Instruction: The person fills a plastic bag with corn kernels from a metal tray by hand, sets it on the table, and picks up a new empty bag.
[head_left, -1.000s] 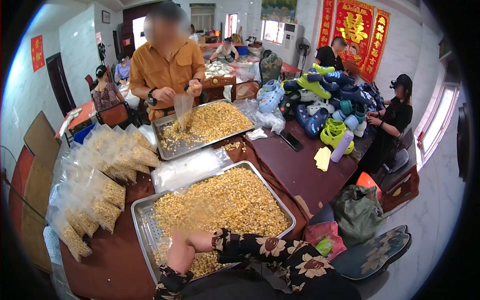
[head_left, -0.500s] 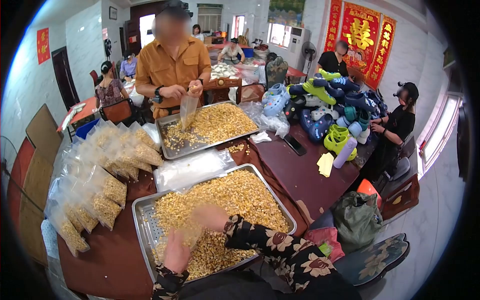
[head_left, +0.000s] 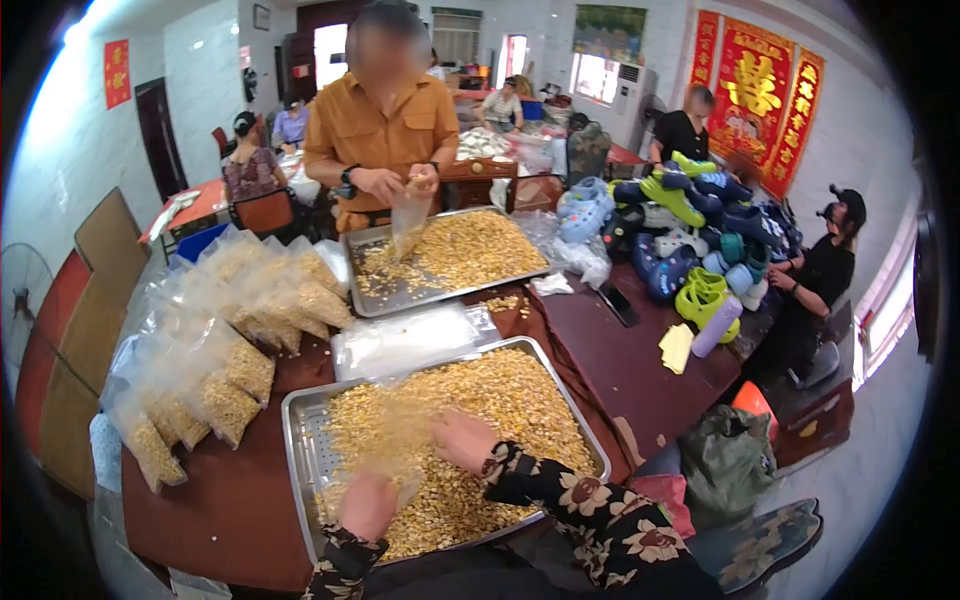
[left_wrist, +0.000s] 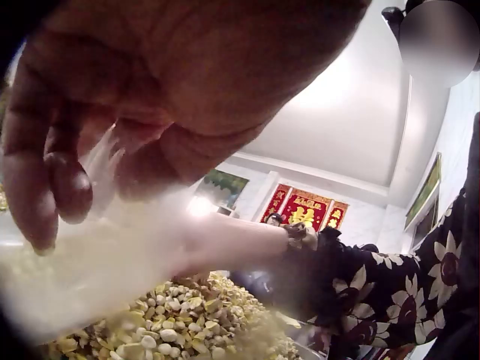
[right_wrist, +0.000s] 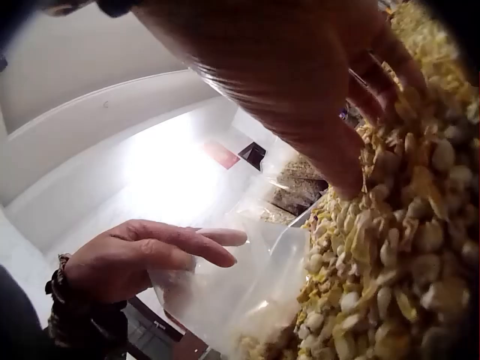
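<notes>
One bag [right_wrist: 217, 300], at lower centre of the head view, is pinched in our left hand [head_left: 368, 506]; our right hand [head_left: 465, 440] rests loosely spread fingers in the corn [head_left: 510, 400]. We should hold the bag's mouth wide and low, scooping modestly. We count two trays [head_left: 312, 440], one phone [head_left: 617, 305], one bottle [head_left: 717, 328].

Pale walls [head_left: 205, 110], red-and-gold banner [head_left: 755, 95], dark doorway [head_left: 160, 135], bright side window [head_left: 885, 320], pale floor [head_left: 870, 460]

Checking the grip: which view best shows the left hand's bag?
The right wrist view: the clear bag shows large and mostly unblocked in the left hand. The left wrist view has it close, blurred; the head view, small and hazy.
</notes>
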